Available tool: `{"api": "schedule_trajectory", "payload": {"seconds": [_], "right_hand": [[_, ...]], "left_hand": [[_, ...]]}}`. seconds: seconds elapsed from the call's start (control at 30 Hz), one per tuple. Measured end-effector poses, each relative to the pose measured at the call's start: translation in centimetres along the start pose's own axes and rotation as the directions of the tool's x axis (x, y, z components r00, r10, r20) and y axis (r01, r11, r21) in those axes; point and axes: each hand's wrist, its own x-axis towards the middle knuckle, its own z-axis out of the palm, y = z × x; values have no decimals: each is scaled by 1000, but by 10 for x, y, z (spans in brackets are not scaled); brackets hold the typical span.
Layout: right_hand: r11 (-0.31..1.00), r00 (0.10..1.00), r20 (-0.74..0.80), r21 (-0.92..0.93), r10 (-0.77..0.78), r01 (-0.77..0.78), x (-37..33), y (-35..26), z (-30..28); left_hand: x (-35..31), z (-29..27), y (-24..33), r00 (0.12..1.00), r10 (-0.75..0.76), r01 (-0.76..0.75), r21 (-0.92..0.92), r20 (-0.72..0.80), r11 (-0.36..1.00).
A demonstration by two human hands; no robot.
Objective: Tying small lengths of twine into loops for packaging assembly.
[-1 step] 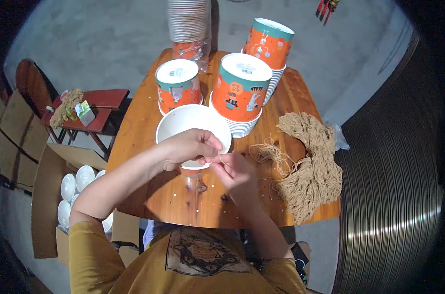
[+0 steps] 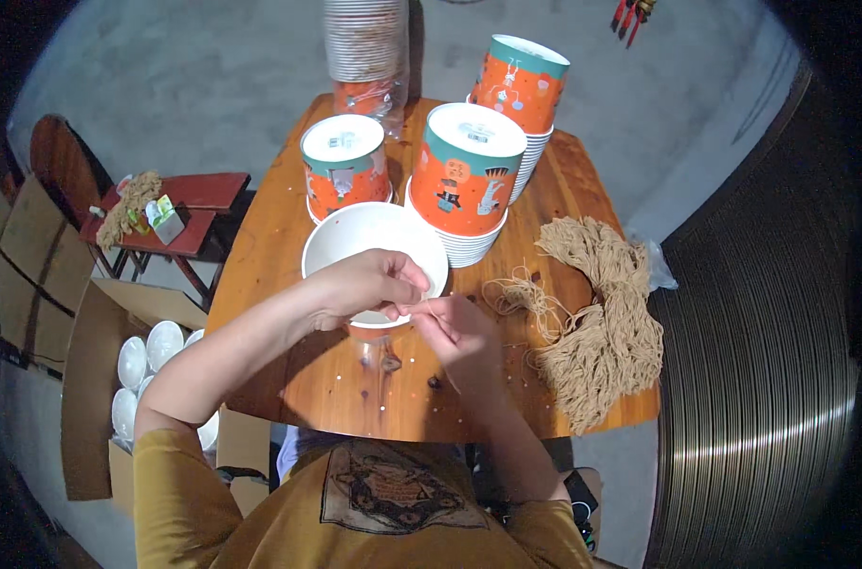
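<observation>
My left hand [image 2: 379, 284] is over the near rim of an open white paper bucket [image 2: 374, 237], fingertips pinched together. Close against it, my right hand [image 2: 457, 334] pinches as well, thumb to forefinger. Between the fingertips runs a short bit of thin pale string [image 2: 425, 302], mostly covered by the fingers. The bucket stands upright, its orange outside showing below my hands. To the right lies a large bundle of tan string [image 2: 606, 327], with a small loose tangle of string [image 2: 530, 302] beside it.
Behind the open bucket stand upside-down stacks of orange and green buckets [image 2: 473, 175], [image 2: 345, 171], [image 2: 521, 85]. A tall bagged stack [image 2: 366, 43] is at the table's back. A carton [image 2: 89, 408] of white tubs sits left on the floor, near a red bench [image 2: 208, 190]. A ribbed shutter [image 2: 753, 379] stands right.
My right hand has shifted very slightly to the right, its fingertips still close to the left ones. My left hand and the bucket look unmoved.
</observation>
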Motion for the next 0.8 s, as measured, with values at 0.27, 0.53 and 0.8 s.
{"api": "schedule_trajectory", "payload": {"seconds": [0.27, 0.53, 0.8], "right_hand": [[952, 953, -93, -86, 287, -295, 5, -24, -10], [968, 957, -148, 79, 249, -240, 11, -25, -5], [963, 964, -123, -105, 237, -250, 11, -22, -9]], "left_hand": [[0, -7, -6, 995, 85, -86, 32, 49, 996], [-5, 4, -7, 914, 402, -385, 420, 52, 822], [-11, 9, -8, 865, 498, -431, 596, 59, 678]]}}
